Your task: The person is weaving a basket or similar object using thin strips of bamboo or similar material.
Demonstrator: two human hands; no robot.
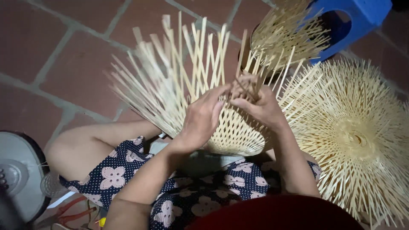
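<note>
Though its lower part is already a tight lattice, the pale, half-woven bamboo-strip basket (232, 132) on the lap has loose strips fanning upward, unwoven. Above the lattice, the left hand (202, 117) lies flat on it, fingers extended; the right hand (260, 106) seems to pinch strips. Beyond the basket sits a blue plastic stool (362, 17).

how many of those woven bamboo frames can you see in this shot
3. One bamboo frame is in the lap, worked by the left hand and right hand. A finished one lies right. A third leans on the blue stool. More may sit outside the picture.
</note>
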